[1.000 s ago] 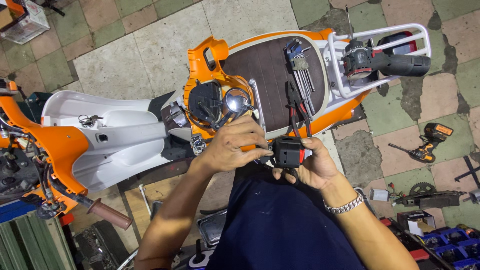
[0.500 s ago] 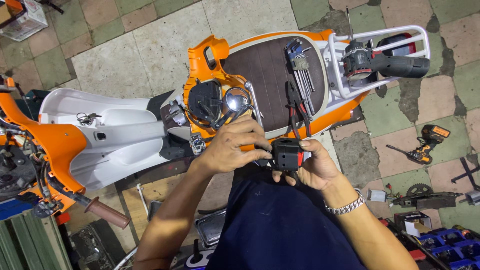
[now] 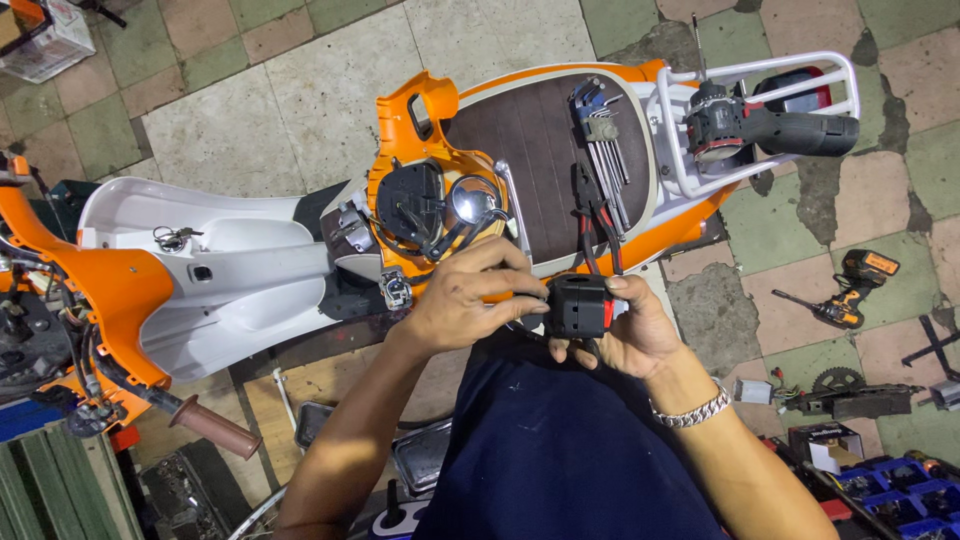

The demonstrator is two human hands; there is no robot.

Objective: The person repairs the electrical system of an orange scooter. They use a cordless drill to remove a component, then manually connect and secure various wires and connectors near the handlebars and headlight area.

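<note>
Head view: both hands (image 3: 545, 310) grip black switch housing (image 3: 578, 305) w/ red button.

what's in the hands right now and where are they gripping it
A small black switch housing with a red button: the right hand cradles its underside and right end, the left hand pinches its left end.

A: What's under the left hand (image 3: 462, 300)?
B: Its fingertips cover one end of the black switch box (image 3: 578, 305). The scooter's handlebar (image 3: 60, 300) runs off the left edge.
</note>
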